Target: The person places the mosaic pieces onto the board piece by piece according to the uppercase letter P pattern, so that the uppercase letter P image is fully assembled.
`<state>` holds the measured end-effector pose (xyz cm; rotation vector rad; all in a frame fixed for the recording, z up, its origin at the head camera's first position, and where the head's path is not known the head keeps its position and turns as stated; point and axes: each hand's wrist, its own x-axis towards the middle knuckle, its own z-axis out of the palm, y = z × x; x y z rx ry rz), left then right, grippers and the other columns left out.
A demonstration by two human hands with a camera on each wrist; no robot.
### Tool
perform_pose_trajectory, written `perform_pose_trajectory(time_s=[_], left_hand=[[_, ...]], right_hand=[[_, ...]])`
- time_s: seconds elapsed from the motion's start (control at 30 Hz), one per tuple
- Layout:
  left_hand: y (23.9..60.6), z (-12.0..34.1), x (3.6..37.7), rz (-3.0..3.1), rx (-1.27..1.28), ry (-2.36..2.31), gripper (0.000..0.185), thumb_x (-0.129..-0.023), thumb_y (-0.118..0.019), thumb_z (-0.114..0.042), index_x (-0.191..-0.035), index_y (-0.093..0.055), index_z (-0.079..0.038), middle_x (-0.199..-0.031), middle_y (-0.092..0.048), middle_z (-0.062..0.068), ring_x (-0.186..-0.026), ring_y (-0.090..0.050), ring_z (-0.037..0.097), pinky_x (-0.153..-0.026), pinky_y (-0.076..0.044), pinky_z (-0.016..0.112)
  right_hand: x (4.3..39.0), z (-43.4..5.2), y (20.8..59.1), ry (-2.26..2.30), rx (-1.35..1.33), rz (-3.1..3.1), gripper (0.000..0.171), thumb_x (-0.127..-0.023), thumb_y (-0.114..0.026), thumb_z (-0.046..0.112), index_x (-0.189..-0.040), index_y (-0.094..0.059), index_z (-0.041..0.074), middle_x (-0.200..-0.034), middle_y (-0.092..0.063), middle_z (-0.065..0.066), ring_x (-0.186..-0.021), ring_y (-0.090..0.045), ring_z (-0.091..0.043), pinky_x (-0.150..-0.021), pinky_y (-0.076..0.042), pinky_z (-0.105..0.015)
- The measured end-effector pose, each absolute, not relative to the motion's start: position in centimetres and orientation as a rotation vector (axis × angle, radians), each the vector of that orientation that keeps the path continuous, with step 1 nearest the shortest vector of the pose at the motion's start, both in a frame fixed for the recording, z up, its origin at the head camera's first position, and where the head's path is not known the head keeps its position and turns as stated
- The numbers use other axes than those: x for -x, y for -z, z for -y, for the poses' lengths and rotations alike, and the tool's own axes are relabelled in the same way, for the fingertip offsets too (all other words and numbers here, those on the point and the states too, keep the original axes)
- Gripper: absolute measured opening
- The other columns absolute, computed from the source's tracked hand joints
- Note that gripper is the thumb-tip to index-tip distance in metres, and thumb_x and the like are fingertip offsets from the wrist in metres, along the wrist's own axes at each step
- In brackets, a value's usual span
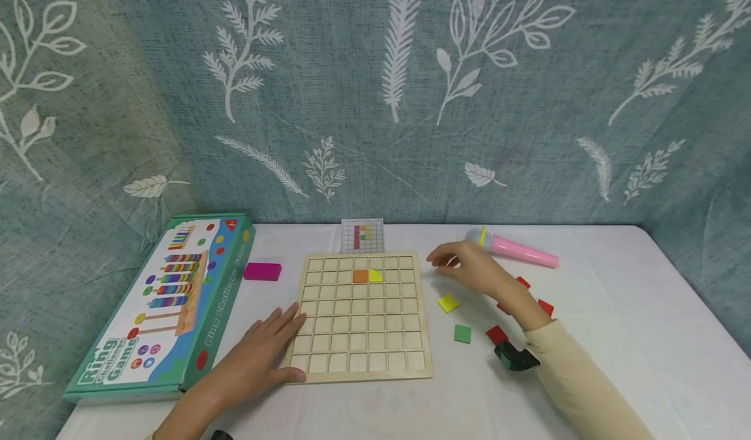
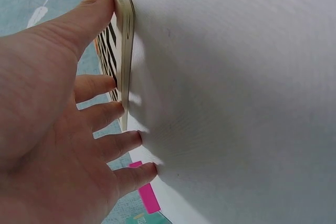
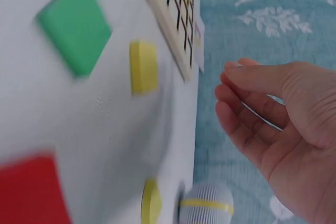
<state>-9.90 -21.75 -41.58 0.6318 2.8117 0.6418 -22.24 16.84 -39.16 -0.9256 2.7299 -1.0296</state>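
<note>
- Nearest the camera, the left hand (image 1: 258, 355) lies flat on the white surface (image 1: 616, 336), fingers (image 2: 113, 145) straight and spread, thumb pressed along the near left edge of the wooden grid board (image 1: 364, 316). It steadies the board rather than gripping it.
- The board looks thin, stiff and light; it would probably slide on the cloth-like surface, so bracing its rim seems the sensible hold.
- Just right of the board lie loose square tiles: a green tile (image 1: 462, 334), a yellow tile (image 1: 448, 303) and several red tiles (image 1: 496, 334) near the cream sleeve.
- These tiles appear small, flat, rigid and light; a pinch across two opposite edges would likely suit them best, since flat faces offer little to lift.
- The right hand (image 1: 469, 267) hovers past the board's far right corner, fingers (image 3: 252, 103) loosely curled and close together; nothing shows between them.
- In the board's far rows sit an orange tile (image 1: 360, 276) and a second yellow tile (image 1: 375, 275), side by side.
- Farther off: a pattern card (image 1: 362, 235), a pink toy microphone (image 1: 516, 249), a magenta block (image 1: 262, 271) and a ring game box (image 1: 170, 296).
</note>
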Motion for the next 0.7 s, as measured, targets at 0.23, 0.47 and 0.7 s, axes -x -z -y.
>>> perform_pose_trajectory(time_s=[0.23, 0.47, 0.7], left_hand=[[41.7, 21.8, 9.9, -2.816, -0.631, -0.649, 0.092, -0.078, -0.074, -0.051, -0.147, -0.041, -0.001, -0.156, -0.031, 0.02, -0.141, -0.026, 0.048, -0.109, -0.024, 0.067], [41.9, 21.9, 9.8, -2.823, -0.627, -0.665, 0.091, -0.078, -0.074, -0.051, -0.148, -0.041, -0.002, -0.156, -0.031, 0.019, -0.141, -0.026, 0.048, -0.109, -0.023, 0.067], [42.1, 22.0, 9.9, -2.821, -0.634, -0.661, 0.092, -0.078, -0.074, -0.052, -0.148, -0.04, -0.003, -0.157, -0.03, 0.018, -0.142, -0.026, 0.047, -0.11, -0.023, 0.067]], right_hand=[[21.3, -20.6, 39.7, 1.035, 0.832, -2.778, 0.021, -0.087, -0.069, -0.003, -0.108, -0.07, -0.004, -0.101, -0.071, -0.013, -0.092, -0.066, -0.024, -0.083, -0.056, -0.04], [20.1, -24.1, 39.7, 1.029, 0.749, -2.848, 0.023, -0.085, -0.07, -0.006, -0.108, -0.069, -0.004, -0.103, -0.071, -0.013, -0.094, -0.067, -0.027, -0.085, -0.056, -0.044], [19.3, -27.2, 40.0, 0.992, 0.623, -2.847, 0.031, -0.085, -0.06, -0.017, -0.113, -0.067, -0.006, -0.108, -0.07, -0.018, -0.102, -0.065, -0.037, -0.086, -0.055, -0.048]])
